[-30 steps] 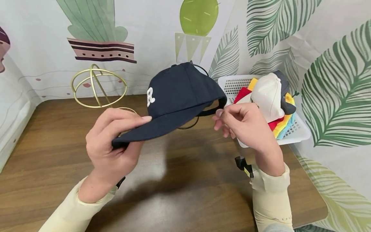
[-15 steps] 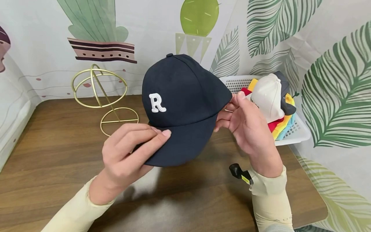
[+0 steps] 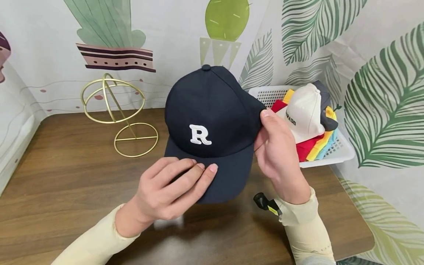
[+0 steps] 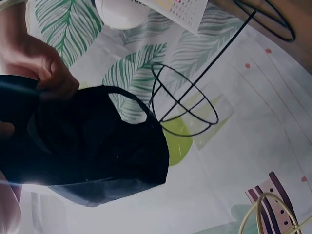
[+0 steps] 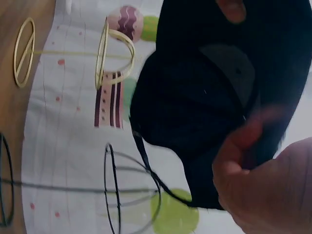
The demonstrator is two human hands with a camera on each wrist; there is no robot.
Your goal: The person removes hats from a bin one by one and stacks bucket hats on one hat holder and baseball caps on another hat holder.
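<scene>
A navy baseball cap (image 3: 208, 106) with a white letter R on its front is held up over the table, crown up and brim toward me. My left hand (image 3: 169, 189) pinches the brim from the left, its fingers lying along the top and the thumb hidden below. On the other side, my right hand (image 3: 279, 158) grips the crown's lower edge, thumb outside and fingers tucked underneath. The right wrist view looks into the hollow of the cap (image 5: 185, 102) and shows its back strap. In the left wrist view the cap (image 4: 112, 151) shows its rear opening.
A gold wire hat stand (image 3: 132, 129) is at the back left. Behind the cap, a black wire stand (image 4: 183, 105) shows in the wrist views. At the back right, a white basket (image 3: 341, 154) holds a cream cap (image 3: 306, 110) and several colourful ones.
The cap has turned from side-on until its R front and brim face me. My left hand has shifted right with the brim; my right hand went from the back strap to the side edge.
</scene>
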